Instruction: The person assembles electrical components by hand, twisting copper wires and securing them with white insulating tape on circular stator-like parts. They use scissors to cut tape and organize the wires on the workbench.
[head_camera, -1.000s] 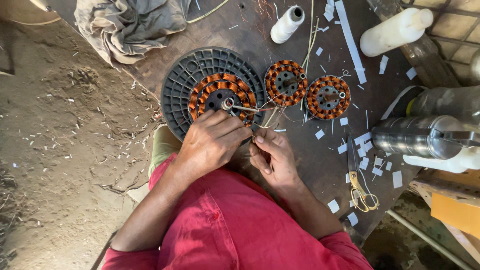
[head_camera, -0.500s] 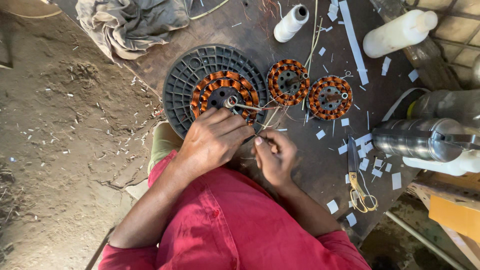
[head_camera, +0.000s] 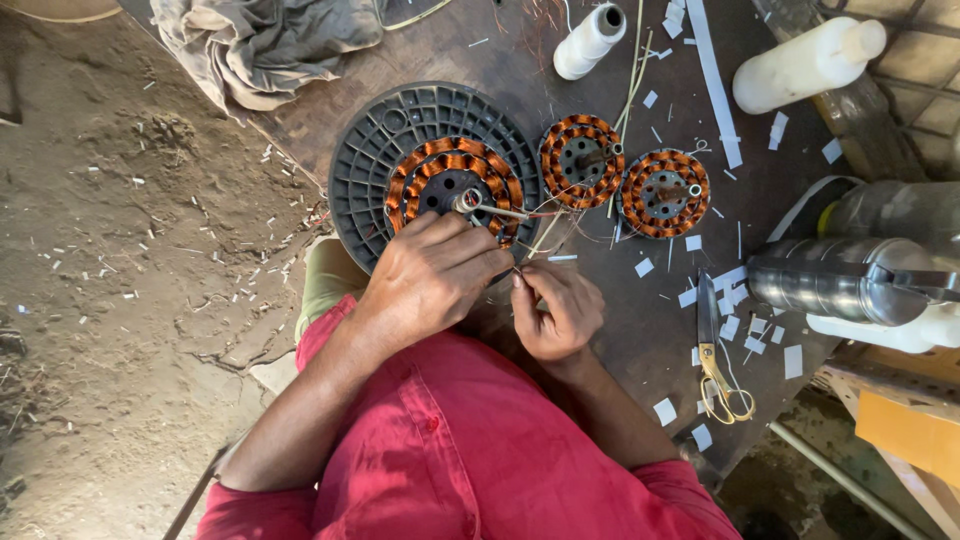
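- Near the bottom of the frame, a red shirt (head_camera: 470, 450) fills the foreground, both forearms reaching up toward the middle.
- The left hand (head_camera: 430, 280), fingers curled together, is pressed down on the lower edge of the copper-wound stator (head_camera: 450, 185).
- The right hand (head_camera: 555, 310) is closed to a pinch just right of it, at the centre of the frame; thin lead wires (head_camera: 545, 235) run up from it to the winding.
- The step is judged best done by keeping the stator pinned flat while the leads are drawn gently, so the fine strands are neither kinked nor snapped.
- The stator sits on a dark ribbed plastic disc (head_camera: 370, 170), upper centre.
- Right of the hands, gold-handled scissors (head_camera: 715, 355) lie among white paper scraps.
- Further up, two smaller wound stators (head_camera: 625, 175) sit side by side.
- At the top edge a white thread spool (head_camera: 590, 40) and a crumpled cloth (head_camera: 265, 45) are seen.
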